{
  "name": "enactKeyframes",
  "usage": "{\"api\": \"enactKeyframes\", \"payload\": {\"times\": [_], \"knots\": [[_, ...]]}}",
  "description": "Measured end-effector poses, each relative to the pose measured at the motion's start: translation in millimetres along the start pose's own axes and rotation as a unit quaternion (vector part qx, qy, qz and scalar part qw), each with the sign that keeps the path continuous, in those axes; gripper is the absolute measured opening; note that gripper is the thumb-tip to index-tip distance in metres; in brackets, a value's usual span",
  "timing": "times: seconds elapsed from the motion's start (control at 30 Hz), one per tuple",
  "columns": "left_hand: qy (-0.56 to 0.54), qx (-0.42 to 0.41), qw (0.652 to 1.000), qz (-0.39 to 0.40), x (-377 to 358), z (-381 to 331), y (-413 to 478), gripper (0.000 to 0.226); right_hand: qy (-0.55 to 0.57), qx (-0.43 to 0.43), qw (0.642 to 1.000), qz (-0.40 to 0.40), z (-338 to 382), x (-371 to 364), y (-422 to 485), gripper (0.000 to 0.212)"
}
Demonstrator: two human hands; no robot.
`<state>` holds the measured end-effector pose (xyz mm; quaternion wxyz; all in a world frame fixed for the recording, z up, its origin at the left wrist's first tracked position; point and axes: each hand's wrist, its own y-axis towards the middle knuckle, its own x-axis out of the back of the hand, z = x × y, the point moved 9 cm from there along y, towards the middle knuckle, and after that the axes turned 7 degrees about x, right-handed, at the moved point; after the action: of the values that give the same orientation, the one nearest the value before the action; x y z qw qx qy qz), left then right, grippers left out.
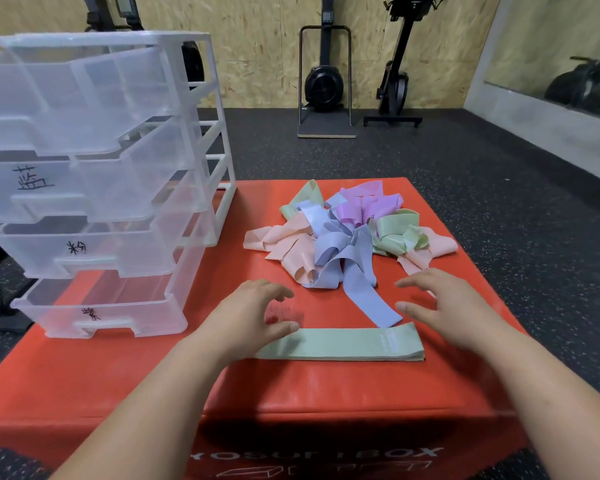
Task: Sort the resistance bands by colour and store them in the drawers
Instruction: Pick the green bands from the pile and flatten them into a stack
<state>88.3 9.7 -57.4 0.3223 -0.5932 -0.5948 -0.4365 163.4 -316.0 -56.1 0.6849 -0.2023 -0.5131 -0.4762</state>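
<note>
Fingers [278,292] of both hands are spread and loosely curved, gripping nothing; left hand [253,317] and right hand [444,306] are palm-down over the near half of the red box [326,386]. Drawer unit [101,188] stands on the box's left side, well apart from the bands, with its clear drawers pulled out towards me and handwritten labels on the lower three fronts. Tangled pile of bands [340,237] (pink, blue, purple, green) sits beyond my fingertips, centre-right of the box. One blue band [371,299] trails out of the pile between my hands, its end just beside the green band. Green band [343,342] lies flattened nearest me, long axis running left to right across my body. Left thumb is at or touching its left end; right hand hovers just past its right end. Judgement: the green band is ready to store. Drawers lie to my left, so the left hand is the nearer carrier.
</note>
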Motion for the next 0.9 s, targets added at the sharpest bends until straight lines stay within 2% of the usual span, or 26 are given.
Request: {"api": "enactKeyframes", "payload": {"times": [0.23,0.37,0.57,0.63,0.7,0.8,0.9], "knots": [[-0.007,-0.007,0.999,-0.049,-20.7,-20.8,37.3,0.045,-0.100,-0.075,0.992,-0.025,-19.0,-12.7,41.7,0.054],[-0.028,-0.002,0.997,-0.071,-27.2,-21.0,54.8,0.039,-0.145,-0.104,0.984,-0.012,-26.7,-24.5,64.6,0.061],[-0.062,-0.016,0.994,-0.087,-27.9,-24.5,67.0,0.023,-0.175,-0.128,0.975,0.038,-42.5,-48.5,83.3,0.060],[-0.063,-0.019,0.994,-0.084,-28.6,-24.8,67.6,0.023,-0.174,-0.114,0.978,0.005,-40.4,-41.0,87.7,0.056],[-0.060,-0.016,0.995,-0.082,-28.1,-22.8,67.1,0.024,-0.137,-0.072,0.986,-0.062,-25.5,-19.4,93.6,0.050],[-0.066,-0.008,0.994,-0.089,-22.5,-19.4,63.7,0.025,-0.017,-0.024,0.985,-0.171,0.2,26.6,92.2,0.048],[-0.069,-0.006,0.993,-0.096,-15.3,-21.9,58.2,0.026,0.077,-0.024,0.976,-0.201,16.3,54.8,80.0,0.047]]}}
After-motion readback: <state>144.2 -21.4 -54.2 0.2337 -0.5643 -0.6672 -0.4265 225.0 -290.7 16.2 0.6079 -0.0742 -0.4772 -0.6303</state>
